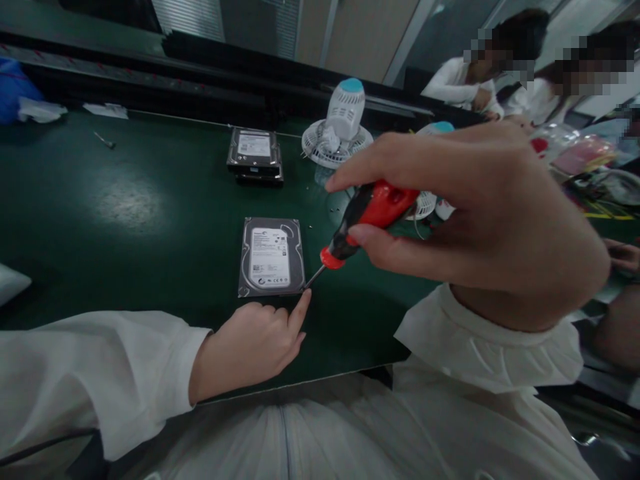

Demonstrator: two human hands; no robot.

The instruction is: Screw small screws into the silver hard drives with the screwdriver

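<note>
**Screwdriver at the Corner of a Drive**

Drive flat on the green worktop, label side up, with a strip of green between its near edge and the front edge of the worktop. Screwdriver slanting down leftward, tip at the drive's near right corner. Right hand gripping the handle between thumb and fingers, raised above the surface. Left hand unclenched, holding nothing visible: index finger stretched out to the same corner, just beside the tip; remaining fingers loosely bent, in front of the drive's near edge. To the left, a wide stretch of green for sideways movement, as far as a white object. Past the drive's far edge, a narrower gap, then stacked drives. Farther right, near the worktop's far edge, a fan; close to the drive's right edge, a tiny bit.
</note>
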